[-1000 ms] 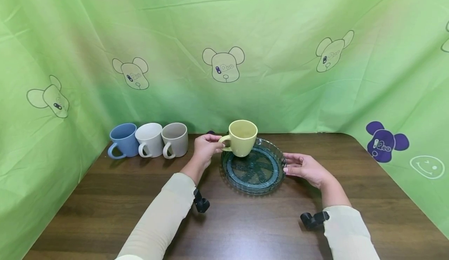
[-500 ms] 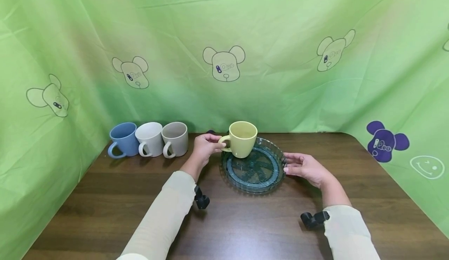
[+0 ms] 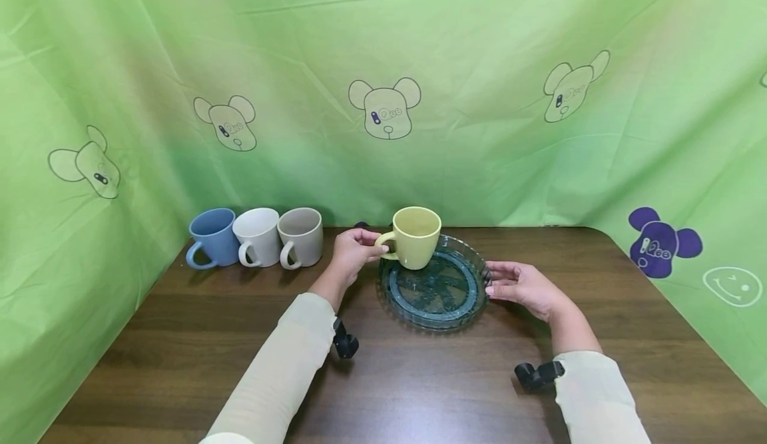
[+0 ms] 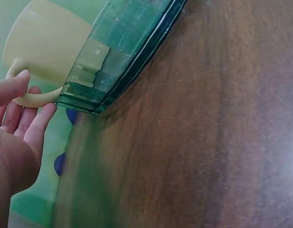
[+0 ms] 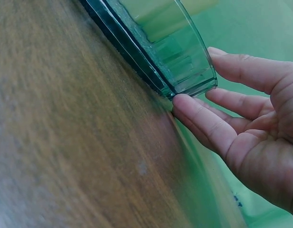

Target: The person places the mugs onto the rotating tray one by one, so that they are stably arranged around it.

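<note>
A yellow mug [image 3: 415, 243] stands upright at the back left inside a round dark-green glass dish [image 3: 445, 321]. In the left wrist view, the lower part of the mug [image 4: 51, 38] shows through the dish's wall. My left hand [image 3: 352, 252] pinches the mug's handle [image 4: 39, 98] between thumb and fingers, on the mug's left side. At the dish's right side, my right hand [image 3: 527, 287] holds the edge lightly. In the right wrist view, one digit meets the rim and other fingertips [image 5: 184, 103] sit low by the dish's base.
Left of the dish, a blue mug [image 3: 214, 243], a white mug [image 3: 259, 243] and a grey mug [image 3: 303, 239] stand in a close row, handles toward me. The wooden table [image 3: 431, 391] is bordered by a green printed curtain [image 3: 479, 164] at the back and sides.
The yellow mug has come down very slightly into the dish with my left hand still on its handle. My right hand stays at the dish's edge.
</note>
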